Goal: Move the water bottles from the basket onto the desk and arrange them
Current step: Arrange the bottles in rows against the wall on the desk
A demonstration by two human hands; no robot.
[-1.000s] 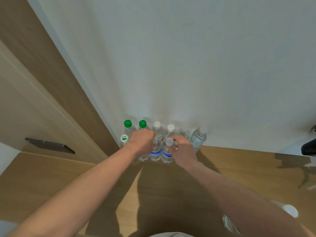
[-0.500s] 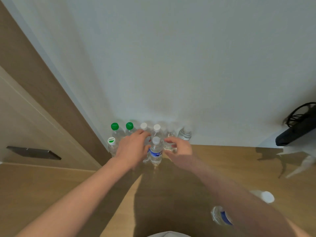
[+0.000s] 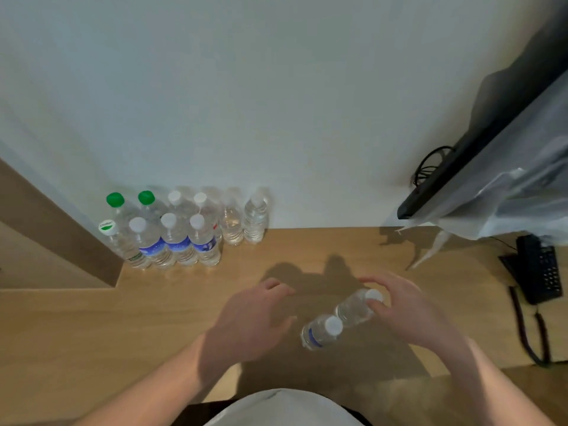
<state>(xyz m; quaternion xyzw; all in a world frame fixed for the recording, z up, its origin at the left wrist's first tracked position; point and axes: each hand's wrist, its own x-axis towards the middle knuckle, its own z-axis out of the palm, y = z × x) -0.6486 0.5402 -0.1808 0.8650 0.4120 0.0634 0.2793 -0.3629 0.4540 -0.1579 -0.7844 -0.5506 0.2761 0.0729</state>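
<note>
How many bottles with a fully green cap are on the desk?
2. Both stand in the back row: the left green-capped bottle at its end, the right green-capped bottle beside it.

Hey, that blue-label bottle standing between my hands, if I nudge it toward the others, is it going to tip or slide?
The blue-label bottle looks tall and narrow, so a push near the cap would probably tip it. It seems full of water, so likely weighty for its size, and a low push should slide it over the smooth desk. The clear bottle beside it stands close and could get knocked.
</note>
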